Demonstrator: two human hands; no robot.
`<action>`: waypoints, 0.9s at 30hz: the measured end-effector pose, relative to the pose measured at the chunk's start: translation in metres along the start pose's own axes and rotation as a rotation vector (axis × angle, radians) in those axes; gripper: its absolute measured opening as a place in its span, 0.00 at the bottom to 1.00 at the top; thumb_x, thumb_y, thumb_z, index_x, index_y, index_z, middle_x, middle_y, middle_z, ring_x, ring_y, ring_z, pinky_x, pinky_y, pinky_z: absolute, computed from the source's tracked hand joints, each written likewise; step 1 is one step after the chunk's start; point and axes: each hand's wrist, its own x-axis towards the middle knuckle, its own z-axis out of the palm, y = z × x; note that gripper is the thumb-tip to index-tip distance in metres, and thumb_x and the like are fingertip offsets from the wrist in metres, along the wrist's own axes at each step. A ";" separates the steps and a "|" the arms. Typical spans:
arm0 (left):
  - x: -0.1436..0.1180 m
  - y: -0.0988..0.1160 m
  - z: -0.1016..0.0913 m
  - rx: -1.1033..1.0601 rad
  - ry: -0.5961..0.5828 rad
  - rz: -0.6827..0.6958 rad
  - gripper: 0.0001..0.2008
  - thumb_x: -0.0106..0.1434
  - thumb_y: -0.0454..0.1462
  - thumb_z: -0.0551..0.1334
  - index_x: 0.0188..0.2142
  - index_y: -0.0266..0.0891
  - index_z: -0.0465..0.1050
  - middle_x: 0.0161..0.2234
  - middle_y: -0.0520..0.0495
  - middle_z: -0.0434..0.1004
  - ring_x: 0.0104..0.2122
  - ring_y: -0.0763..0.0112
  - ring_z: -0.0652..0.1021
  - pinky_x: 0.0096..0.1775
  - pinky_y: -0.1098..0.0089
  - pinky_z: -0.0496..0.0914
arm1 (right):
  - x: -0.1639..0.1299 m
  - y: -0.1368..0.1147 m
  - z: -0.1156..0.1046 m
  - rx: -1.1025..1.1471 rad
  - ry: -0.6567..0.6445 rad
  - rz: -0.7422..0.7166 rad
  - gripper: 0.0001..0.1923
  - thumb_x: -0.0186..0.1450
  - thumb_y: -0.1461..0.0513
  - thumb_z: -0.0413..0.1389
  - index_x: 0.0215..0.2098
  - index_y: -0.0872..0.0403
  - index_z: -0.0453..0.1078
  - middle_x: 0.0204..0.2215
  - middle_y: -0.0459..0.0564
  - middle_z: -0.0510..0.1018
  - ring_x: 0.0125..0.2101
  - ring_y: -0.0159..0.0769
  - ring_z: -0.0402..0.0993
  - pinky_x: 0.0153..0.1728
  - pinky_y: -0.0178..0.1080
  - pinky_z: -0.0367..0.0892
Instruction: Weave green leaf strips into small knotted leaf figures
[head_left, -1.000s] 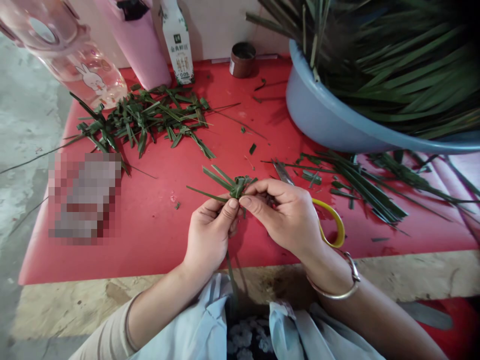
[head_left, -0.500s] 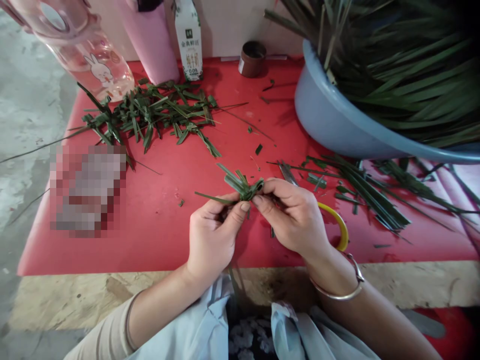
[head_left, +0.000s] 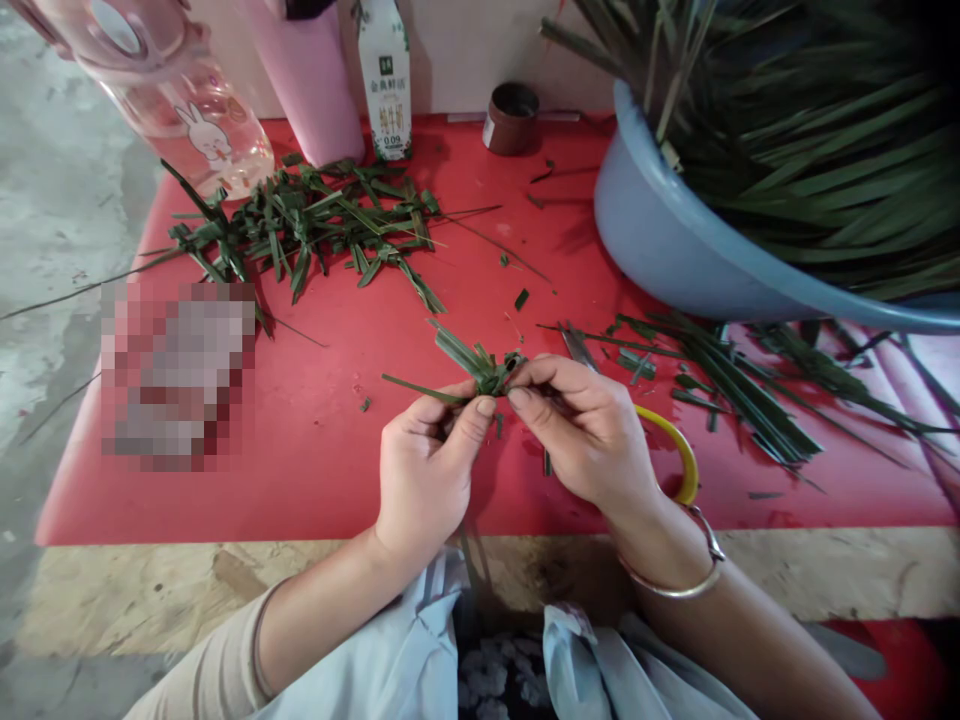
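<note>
Above bare red tabletop (head_left: 315,440), both hands (head_left: 517,440) pinch a leaf knot (head_left: 491,375).

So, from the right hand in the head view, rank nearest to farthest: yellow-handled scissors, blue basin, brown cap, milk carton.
From the right hand:
1. Yellow-handled scissors, just behind it.
2. Blue basin, far right.
3. Brown cap, back edge.
4. Milk carton, back, further left.

At the centre of the frame, the left hand (head_left: 424,470) and right hand (head_left: 589,435) meet on a folded leaf piece (head_left: 484,372) above the worktop (head_left: 315,450). Scissors (head_left: 660,440) lie just behind the right hand. A pile of leaf pieces (head_left: 315,225) lies upper left; bottles (head_left: 384,80) stand behind it. A basin (head_left: 675,250) of leaves sits upper right, with loose leaf strips (head_left: 735,390) below it.
</note>
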 end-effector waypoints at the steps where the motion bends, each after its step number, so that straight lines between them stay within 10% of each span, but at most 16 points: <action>1: 0.001 0.000 0.000 -0.008 0.004 -0.013 0.10 0.53 0.41 0.65 0.31 0.37 0.75 0.22 0.52 0.71 0.18 0.82 0.64 0.19 0.78 0.59 | 0.000 0.000 0.000 0.002 0.014 -0.012 0.04 0.62 0.62 0.54 0.31 0.54 0.68 0.27 0.47 0.71 0.25 0.30 0.67 0.25 0.33 0.63; 8: 0.010 -0.001 -0.002 -0.235 -0.058 -0.233 0.12 0.51 0.42 0.66 0.24 0.34 0.69 0.20 0.54 0.66 0.15 0.85 0.59 0.17 0.79 0.54 | 0.000 0.003 0.000 0.128 0.067 -0.005 0.05 0.62 0.60 0.54 0.32 0.53 0.68 0.32 0.49 0.70 0.28 0.31 0.67 0.26 0.34 0.64; 16: 0.011 0.006 -0.003 0.169 -0.130 0.041 0.10 0.54 0.40 0.63 0.33 0.34 0.76 0.27 0.46 0.77 0.28 0.72 0.72 0.31 0.73 0.66 | 0.003 -0.011 -0.001 -0.076 0.195 -0.145 0.04 0.62 0.62 0.54 0.31 0.53 0.69 0.29 0.48 0.70 0.30 0.33 0.67 0.33 0.38 0.65; 22: 0.012 0.018 -0.014 0.275 -0.302 -0.026 0.08 0.50 0.40 0.65 0.23 0.36 0.75 0.17 0.52 0.69 0.19 0.75 0.65 0.21 0.75 0.56 | 0.009 -0.022 -0.009 -0.347 0.035 -0.229 0.04 0.59 0.64 0.55 0.30 0.52 0.72 0.32 0.49 0.70 0.37 0.38 0.66 0.41 0.44 0.63; 27: 0.003 0.031 -0.017 0.490 -0.429 0.222 0.10 0.56 0.39 0.61 0.21 0.37 0.74 0.16 0.53 0.65 0.17 0.77 0.61 0.21 0.74 0.52 | 0.009 -0.030 -0.019 -0.319 -0.032 -0.111 0.03 0.59 0.64 0.54 0.30 0.54 0.70 0.36 0.50 0.71 0.40 0.38 0.67 0.44 0.43 0.63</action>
